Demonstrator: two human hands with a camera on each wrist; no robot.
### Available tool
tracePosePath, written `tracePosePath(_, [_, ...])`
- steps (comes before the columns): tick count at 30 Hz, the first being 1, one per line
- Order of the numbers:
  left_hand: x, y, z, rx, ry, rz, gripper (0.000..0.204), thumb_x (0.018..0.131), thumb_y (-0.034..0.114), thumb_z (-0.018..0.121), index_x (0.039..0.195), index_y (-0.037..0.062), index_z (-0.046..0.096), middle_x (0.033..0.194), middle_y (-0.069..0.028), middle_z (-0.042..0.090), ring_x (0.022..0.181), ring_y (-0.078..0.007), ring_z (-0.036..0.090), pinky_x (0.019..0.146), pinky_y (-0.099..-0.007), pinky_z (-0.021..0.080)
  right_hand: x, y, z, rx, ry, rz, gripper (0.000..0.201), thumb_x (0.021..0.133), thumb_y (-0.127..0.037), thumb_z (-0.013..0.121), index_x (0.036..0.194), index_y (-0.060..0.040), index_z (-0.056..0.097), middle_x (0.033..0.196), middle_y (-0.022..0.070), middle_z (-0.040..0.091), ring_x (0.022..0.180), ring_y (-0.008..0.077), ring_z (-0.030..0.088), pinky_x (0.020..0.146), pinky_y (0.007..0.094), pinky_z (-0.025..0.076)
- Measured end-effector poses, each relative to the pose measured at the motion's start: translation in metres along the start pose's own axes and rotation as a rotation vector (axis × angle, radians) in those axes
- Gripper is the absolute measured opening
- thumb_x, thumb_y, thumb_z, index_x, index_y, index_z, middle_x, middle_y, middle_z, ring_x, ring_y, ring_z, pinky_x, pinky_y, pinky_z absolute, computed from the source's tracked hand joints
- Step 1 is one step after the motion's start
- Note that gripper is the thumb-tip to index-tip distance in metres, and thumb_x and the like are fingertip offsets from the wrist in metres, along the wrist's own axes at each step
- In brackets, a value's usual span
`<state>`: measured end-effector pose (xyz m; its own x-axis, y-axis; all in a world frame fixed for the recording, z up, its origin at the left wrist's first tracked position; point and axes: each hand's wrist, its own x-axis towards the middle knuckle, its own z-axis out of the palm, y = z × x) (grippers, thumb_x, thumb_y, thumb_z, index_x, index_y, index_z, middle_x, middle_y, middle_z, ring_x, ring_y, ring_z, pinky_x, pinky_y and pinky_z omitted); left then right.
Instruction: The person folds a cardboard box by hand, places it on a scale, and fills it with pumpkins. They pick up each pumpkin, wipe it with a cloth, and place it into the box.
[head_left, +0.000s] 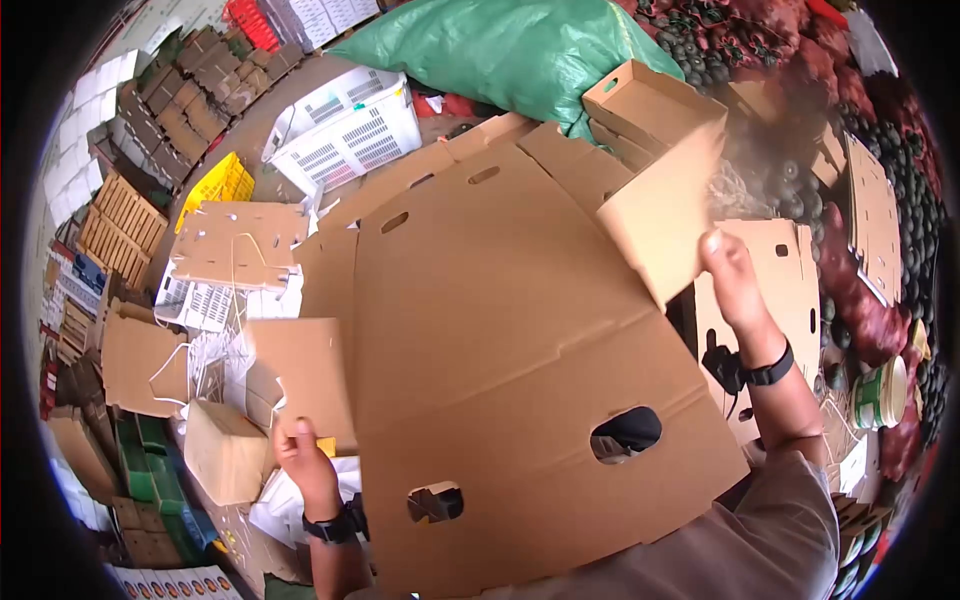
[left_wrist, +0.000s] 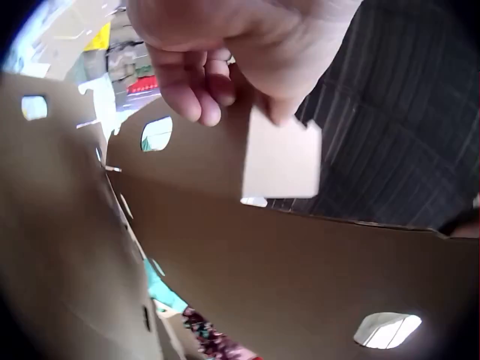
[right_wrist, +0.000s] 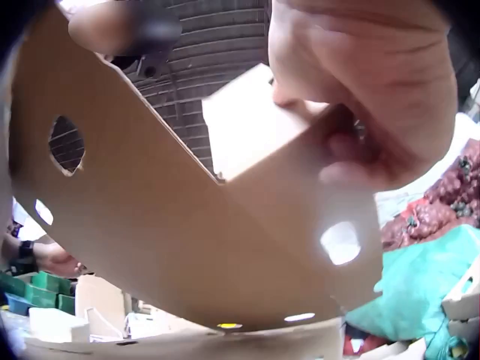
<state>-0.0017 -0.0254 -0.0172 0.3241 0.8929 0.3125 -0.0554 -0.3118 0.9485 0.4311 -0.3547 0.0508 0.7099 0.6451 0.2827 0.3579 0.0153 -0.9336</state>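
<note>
A large brown cardboard sheet (head_left: 500, 350) with creases and oval hand holes spans the front of the body. My left hand (head_left: 308, 472) pinches the left side flap (head_left: 308, 375), which stands out from the sheet. In the left wrist view, the thumb of my left hand (left_wrist: 247, 45) lies against a pale flap piece (left_wrist: 281, 157). On the other side, my right hand (head_left: 738, 285) grips the right flap (head_left: 668, 215), folded up at an angle. The right wrist view has the right hand (right_wrist: 367, 82) pinching cardboard (right_wrist: 262, 217), fingers partly hidden.
Beyond the sheet are a white plastic crate (head_left: 350, 135), a big green sack (head_left: 520, 50) and an open cardboard tray (head_left: 650, 105). Cardboard pieces (head_left: 240, 245) and a yellow crate (head_left: 215, 190) stand left. Red net sacks (head_left: 860, 290) and a bucket (head_left: 880, 392) are right.
</note>
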Motion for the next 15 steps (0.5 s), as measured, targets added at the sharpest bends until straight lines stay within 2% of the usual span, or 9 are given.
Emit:
tracePosePath(1, [-0.014,0.022,0.020,0.100,-0.058,-0.056,0.014,0.086,0.007,0.063,0.099,0.0022,0.059,0.085,-0.0041,0.057,0.080,-0.0159,0.055,0.072,-0.0275,0.046,-0.006,-0.003,0.004,-0.278,-0.155,-0.116,0.032,0.087,-0.035,0.062,0.089,-0.0036,0.059,0.073,0.0046,0.055,0.075,0.0162,0.054,0.066,0.0273,0.042])
tracePosePath(3, [-0.022,0.045,0.020,0.674,-0.503,0.216,0.013,0.069,0.002,0.072,0.079,0.0029,0.064,0.086,-0.0113,0.056,0.080,-0.0289,0.055,0.072,-0.0347,0.046,-0.028,0.007,0.012,-0.671,-0.418,-0.327,0.026,0.078,-0.029,0.071,0.090,-0.0077,0.060,0.080,0.0096,0.051,0.081,0.0241,0.055,0.065,0.0330,0.046])
tracePosePath(4, [-0.029,0.041,0.022,0.724,-0.677,0.424,0.021,0.065,0.005,0.073,0.083,0.0042,0.063,0.091,-0.0140,0.055,0.086,-0.0336,0.054,0.073,-0.0385,0.047,-0.041,0.022,0.010,-0.794,-0.529,-0.418,0.027,0.074,-0.027,0.075,0.091,-0.0104,0.062,0.085,0.0119,0.049,0.084,0.0281,0.055,0.065,0.0358,0.048])
tracePosePath(6, [-0.053,0.037,0.020,0.800,-0.890,0.350,0.031,0.064,0.010,0.071,0.092,0.0036,0.060,0.097,-0.0159,0.052,0.097,-0.0355,0.051,0.076,-0.0401,0.047,-0.066,0.053,-0.001,-0.874,-0.719,-0.363,0.031,0.065,-0.021,0.077,0.091,-0.0139,0.061,0.091,0.0118,0.045,0.086,0.0300,0.054,0.065,0.0385,0.050])
tracePosePath(8, [-0.081,0.001,0.015,0.737,-0.983,0.381,0.029,0.065,0.015,0.070,0.089,0.0031,0.058,0.093,-0.0155,0.049,0.095,-0.0350,0.051,0.077,-0.0431,0.045,-0.094,0.068,0.010,-0.823,-0.810,-0.481,0.035,0.060,-0.016,0.078,0.090,-0.0135,0.060,0.090,0.0115,0.045,0.089,0.0312,0.053,0.070,0.0392,0.052])
tracePosePath(9, [-0.087,-0.006,0.019,0.656,-0.888,0.236,0.023,0.069,0.019,0.069,0.080,0.0034,0.056,0.086,-0.0143,0.045,0.091,-0.0332,0.049,0.078,-0.0437,0.042,-0.098,0.071,0.015,-0.621,-0.777,-0.364,0.032,0.060,-0.018,0.077,0.084,-0.0110,0.057,0.088,0.0107,0.045,0.087,0.0304,0.050,0.073,0.0381,0.047])
tracePosePath(12, [-0.081,0.006,0.042,0.499,-0.599,0.213,0.021,0.075,0.020,0.066,0.072,0.0038,0.053,0.084,-0.0128,0.042,0.087,-0.0306,0.046,0.079,-0.0420,0.039,-0.082,0.067,0.025,-0.176,-0.652,-0.072,0.032,0.069,-0.029,0.076,0.077,-0.0080,0.053,0.084,0.0095,0.043,0.083,0.0272,0.046,0.073,0.0347,0.039])
tracePosePath(14, [-0.095,-0.025,0.053,0.332,-0.344,0.050,0.018,0.079,0.019,0.064,0.079,0.0022,0.059,0.098,-0.0145,0.047,0.092,-0.0303,0.046,0.083,-0.0388,0.038,-0.082,0.085,0.043,0.014,-0.356,-0.160,0.044,0.089,-0.043,0.061,0.070,-0.0055,0.048,0.076,0.0057,0.043,0.077,0.0196,0.044,0.072,0.0321,0.035])
tracePosePath(15, [-0.097,-0.040,0.067,0.249,-0.246,-0.077,0.019,0.080,0.020,0.064,0.084,0.0019,0.062,0.103,-0.0155,0.048,0.094,-0.0305,0.046,0.085,-0.0385,0.038,-0.081,0.088,0.059,0.087,-0.189,-0.015,0.040,0.092,-0.038,0.057,0.070,-0.0052,0.049,0.076,0.0047,0.044,0.076,0.0167,0.043,0.071,0.0304,0.035])
